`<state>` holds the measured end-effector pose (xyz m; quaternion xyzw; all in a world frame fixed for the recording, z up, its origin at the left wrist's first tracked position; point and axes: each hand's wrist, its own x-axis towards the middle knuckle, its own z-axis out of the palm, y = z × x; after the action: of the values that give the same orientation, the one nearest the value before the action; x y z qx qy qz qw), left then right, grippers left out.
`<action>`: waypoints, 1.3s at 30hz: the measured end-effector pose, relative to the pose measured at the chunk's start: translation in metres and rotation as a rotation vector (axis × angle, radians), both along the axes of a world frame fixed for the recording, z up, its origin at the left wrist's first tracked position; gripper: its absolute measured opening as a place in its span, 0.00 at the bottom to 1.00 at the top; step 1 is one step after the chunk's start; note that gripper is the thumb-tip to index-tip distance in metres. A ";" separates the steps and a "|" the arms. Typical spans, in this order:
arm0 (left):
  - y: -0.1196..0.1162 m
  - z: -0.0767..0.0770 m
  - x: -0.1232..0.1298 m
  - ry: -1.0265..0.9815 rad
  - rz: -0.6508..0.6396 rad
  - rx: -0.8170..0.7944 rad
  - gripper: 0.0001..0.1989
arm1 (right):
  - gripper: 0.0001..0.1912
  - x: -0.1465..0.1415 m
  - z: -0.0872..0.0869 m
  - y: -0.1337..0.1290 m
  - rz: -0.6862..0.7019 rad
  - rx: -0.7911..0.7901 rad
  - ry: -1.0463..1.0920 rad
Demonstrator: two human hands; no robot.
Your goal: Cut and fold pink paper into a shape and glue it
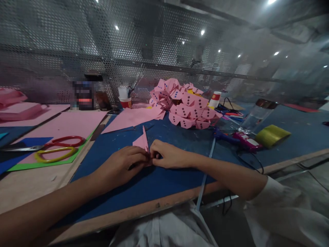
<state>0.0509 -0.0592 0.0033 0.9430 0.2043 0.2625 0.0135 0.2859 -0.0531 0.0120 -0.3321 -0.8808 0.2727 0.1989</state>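
Note:
A small folded piece of pink paper (141, 141) stands partly upright on the blue table surface (169, 185), its lower end between my hands. My left hand (123, 164) has its fingers closed on the paper's lower left edge. From the right, my right hand (166, 154) pinches the same piece near its bottom corner, the fingertips almost touching those of my left hand. The fingers hide the lower part of the paper. Behind it lie a flat pink sheet (128, 118) and a heap of folded pink pieces with dark dots (192, 109).
Red and yellow scissors (60, 148) lie on coloured sheets at the left. Paper cups (125, 97) stand at the back. To the right are a glue gun (246, 141), yellow tape roll (273, 136) and clear bottle (258, 115). A pale strip (205, 173) crosses the table's front edge.

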 end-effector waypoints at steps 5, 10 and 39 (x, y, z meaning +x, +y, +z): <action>0.001 -0.001 -0.001 -0.002 0.021 -0.097 0.09 | 0.04 0.002 0.004 0.000 0.003 -0.096 0.052; 0.001 0.002 -0.001 0.003 0.031 -0.174 0.07 | 0.10 0.004 0.003 -0.002 0.043 -0.036 0.040; 0.024 0.001 -0.012 0.098 0.189 -0.112 0.14 | 0.07 0.008 0.010 -0.007 0.002 0.281 -0.146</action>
<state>0.0394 -0.0349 0.0046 0.9290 0.3070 0.2041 0.0314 0.2940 -0.0603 0.0225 -0.3193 -0.9226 0.1223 0.1785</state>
